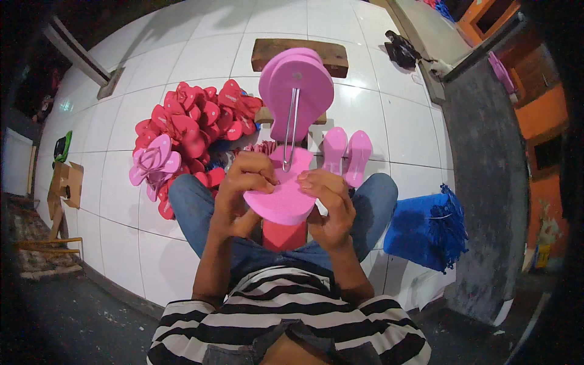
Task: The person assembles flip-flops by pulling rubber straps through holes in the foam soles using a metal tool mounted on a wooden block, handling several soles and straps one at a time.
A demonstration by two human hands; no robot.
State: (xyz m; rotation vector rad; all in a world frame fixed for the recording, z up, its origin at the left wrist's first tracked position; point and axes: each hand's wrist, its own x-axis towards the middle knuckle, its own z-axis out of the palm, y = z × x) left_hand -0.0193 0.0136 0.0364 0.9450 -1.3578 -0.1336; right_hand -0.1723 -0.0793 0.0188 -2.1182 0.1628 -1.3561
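Note:
Between my hands is a pink flip-flop sole (280, 204), its wide rounded end toward me. My left hand (243, 188) grips its left edge, fingers curled on top. At the right edge my right hand (331, 204) pinches it, fingertips on the upper face. A long, narrow, looped metal rod (293, 125) runs from the held sole to a stack of pink soles (316, 88) propped just beyond; whether it passes through either is hard to tell. Below the held sole a red surface (284, 236) shows between my legs. Two pink soles, one (334, 149) beside another (359, 155), lie right of the stack.
A heap of red flip-flops (191, 140) spreads over the tiles at left, with pink flip-flops (155, 161) at its near side. Behind the stack lies a wooden block (267, 55). Blue straps (447, 225) are bundled right of my knee. A cardboard box (74, 185) stands far left.

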